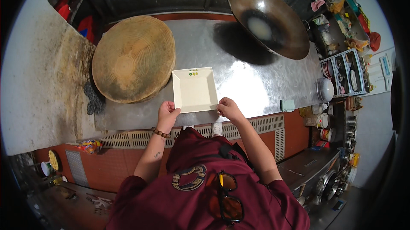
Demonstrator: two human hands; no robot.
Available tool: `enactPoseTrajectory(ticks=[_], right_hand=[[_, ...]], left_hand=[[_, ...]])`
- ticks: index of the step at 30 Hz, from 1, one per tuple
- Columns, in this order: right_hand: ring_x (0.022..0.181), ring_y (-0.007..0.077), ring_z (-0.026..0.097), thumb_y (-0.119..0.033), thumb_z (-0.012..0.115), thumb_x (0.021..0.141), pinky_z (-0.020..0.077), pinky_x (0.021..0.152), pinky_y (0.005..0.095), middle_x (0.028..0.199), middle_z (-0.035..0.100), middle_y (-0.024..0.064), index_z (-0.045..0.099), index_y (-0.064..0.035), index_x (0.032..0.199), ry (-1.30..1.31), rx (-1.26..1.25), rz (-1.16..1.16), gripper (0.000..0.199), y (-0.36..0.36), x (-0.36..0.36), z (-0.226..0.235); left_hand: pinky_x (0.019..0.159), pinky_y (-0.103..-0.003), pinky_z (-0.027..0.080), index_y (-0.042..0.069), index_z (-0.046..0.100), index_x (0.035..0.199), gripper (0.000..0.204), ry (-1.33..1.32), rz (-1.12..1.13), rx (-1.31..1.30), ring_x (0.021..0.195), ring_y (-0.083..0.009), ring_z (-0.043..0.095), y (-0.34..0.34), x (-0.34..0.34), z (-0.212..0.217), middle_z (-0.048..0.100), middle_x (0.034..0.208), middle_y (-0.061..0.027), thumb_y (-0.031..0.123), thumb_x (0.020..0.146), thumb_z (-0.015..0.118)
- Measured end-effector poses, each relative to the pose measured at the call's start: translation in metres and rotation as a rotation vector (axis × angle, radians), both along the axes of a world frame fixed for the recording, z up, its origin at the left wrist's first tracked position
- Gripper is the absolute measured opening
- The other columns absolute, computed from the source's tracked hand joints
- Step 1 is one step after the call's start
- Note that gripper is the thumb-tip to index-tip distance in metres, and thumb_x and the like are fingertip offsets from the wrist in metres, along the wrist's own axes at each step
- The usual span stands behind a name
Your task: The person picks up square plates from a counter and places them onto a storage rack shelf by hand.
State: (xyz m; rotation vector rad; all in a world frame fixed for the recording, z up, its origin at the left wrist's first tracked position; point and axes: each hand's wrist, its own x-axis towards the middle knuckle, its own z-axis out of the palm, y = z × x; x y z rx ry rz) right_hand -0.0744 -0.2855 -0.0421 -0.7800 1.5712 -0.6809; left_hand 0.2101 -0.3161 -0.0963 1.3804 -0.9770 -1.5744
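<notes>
A square cream plate [195,91] with raised sloping sides and a small green and yellow print on its far edge is in front of me, over the near part of the steel table. At its near left corner, my left hand [168,115] pinches the rim between thumb and fingers. My right hand [229,109] grips the near right corner the same way. Nothing lies in the plate. Whether its underside touches the table cannot be seen.
A thick round wooden chopping block [133,59] stands left on the steel table [194,38], a dark scouring pad [93,97] beside it. Far right is a large wok [273,21]. A pale green cloth [287,105] and an upturned bowl [325,90] sit near the right edge, by a dish rack [344,74].
</notes>
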Motion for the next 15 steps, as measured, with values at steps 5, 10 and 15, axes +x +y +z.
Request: enactPoseTrajectory(ticks=[5, 10, 15], right_hand=[[0.062, 0.0115, 0.056, -0.008, 0.066, 0.088, 0.0472, 0.058, 0.0272, 0.074, 0.059, 0.0043, 0.057, -0.0003, 0.090, -0.058, -0.043, 0.003, 0.012, 0.002, 0.001, -0.001], [0.062, 0.0097, 0.055, -0.010, 0.068, 0.090, 0.0463, 0.058, 0.0261, 0.073, 0.059, 0.0024, 0.056, -0.0017, 0.088, -0.125, -0.087, -0.005, 0.014, 0.006, -0.004, -0.002], [0.067, 0.0083, 0.054, -0.011, 0.067, 0.092, 0.0458, 0.062, 0.0242, 0.076, 0.060, 0.0009, 0.056, -0.0031, 0.088, -0.107, -0.114, 0.030, 0.015, 0.016, -0.014, 0.000]], left_hand=[[0.073, -0.024, 0.050, 0.001, 0.052, 0.104, 0.029, 0.004, -0.012, 0.055, 0.080, -0.0102, 0.055, -0.002, -0.002, 0.011, 0.057, 0.092, -0.0032, -0.003, 0.081, 0.069], [0.073, -0.024, 0.051, 0.000, 0.053, 0.106, 0.031, 0.013, -0.033, 0.056, 0.080, -0.0105, 0.056, -0.002, -0.003, 0.014, 0.058, 0.093, -0.0039, -0.004, 0.080, 0.069], [0.074, -0.024, 0.051, 0.000, 0.053, 0.107, 0.031, -0.005, -0.074, 0.057, 0.081, -0.0105, 0.056, -0.005, -0.010, 0.018, 0.058, 0.093, -0.0040, -0.004, 0.080, 0.070]])
